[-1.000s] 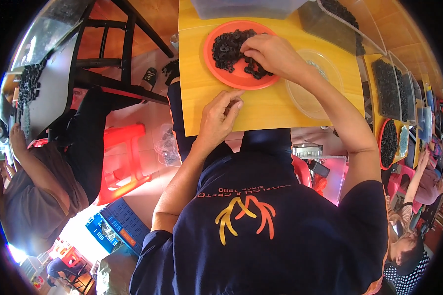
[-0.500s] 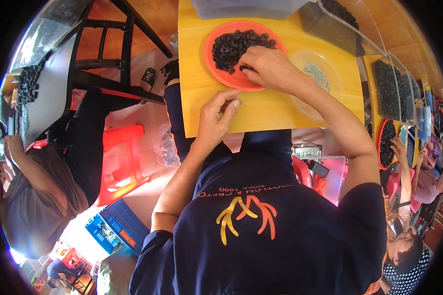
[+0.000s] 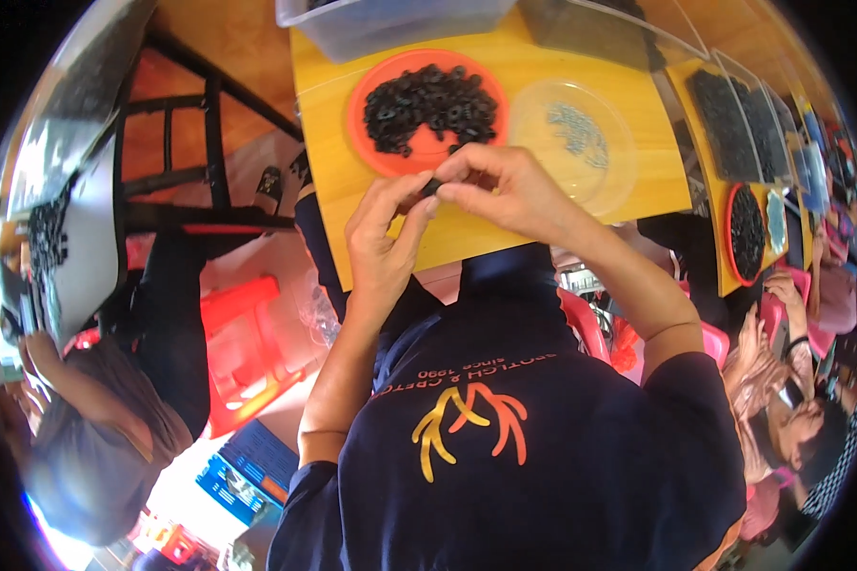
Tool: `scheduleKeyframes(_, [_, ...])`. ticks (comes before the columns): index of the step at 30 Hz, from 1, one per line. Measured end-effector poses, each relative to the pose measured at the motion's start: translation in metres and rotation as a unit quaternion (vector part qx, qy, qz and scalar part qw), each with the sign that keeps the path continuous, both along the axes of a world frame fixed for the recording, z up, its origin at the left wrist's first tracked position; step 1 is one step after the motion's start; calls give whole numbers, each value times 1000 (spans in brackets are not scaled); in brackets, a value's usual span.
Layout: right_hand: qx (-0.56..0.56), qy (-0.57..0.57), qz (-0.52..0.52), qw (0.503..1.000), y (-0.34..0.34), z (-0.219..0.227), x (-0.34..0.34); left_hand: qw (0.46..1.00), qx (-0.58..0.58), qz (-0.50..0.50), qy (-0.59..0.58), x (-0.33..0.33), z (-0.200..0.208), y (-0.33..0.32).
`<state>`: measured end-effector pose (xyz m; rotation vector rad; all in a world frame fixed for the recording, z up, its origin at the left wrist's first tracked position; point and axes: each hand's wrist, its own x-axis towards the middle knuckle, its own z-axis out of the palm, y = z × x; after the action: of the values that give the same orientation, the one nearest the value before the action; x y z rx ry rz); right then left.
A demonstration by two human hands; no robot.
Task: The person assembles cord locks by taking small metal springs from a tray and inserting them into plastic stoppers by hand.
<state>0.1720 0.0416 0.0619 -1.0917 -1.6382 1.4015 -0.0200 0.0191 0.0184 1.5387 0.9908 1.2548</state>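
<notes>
In front of my chest, both hands meet over the near part of the yellow table. A small black part [image 3: 431,187], its exact kind too small to tell, is pinched between the fingertips. My left hand [image 3: 383,226] holds it from the left with thumb and fingers closed; my right hand [image 3: 507,190] grips it from the right. Just beyond lies a round orange-red plate [image 3: 364,150] heaped with small black ring-like parts [image 3: 428,103]. Right of it, a clear round dish [image 3: 540,157] carries a scatter of tiny silvery pieces [image 3: 578,133].
A clear bin [image 3: 400,33] stands at the table's far edge, with another [image 3: 595,33] to its right. Further right are bins of black parts [image 3: 728,119] and a second orange-red plate [image 3: 730,228] near co-workers. Left are a black metal frame [image 3: 214,143] and a red stool [image 3: 248,352].
My right hand has left the plate and come toward me to meet my left hand, bringing a black part. The view has shifted a little.
</notes>
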Motion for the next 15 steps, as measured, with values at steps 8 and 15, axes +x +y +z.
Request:
scheduleKeyframes(8, [43, -69, -32, 996, -28, -2, 18, 995, -52, -64, 52, 15, 0, -13])
scheduleKeyframes(15, [245, -319, -200, 894, 3, -18, 100, 990, -109, -53, -69, 14, -15, 0])
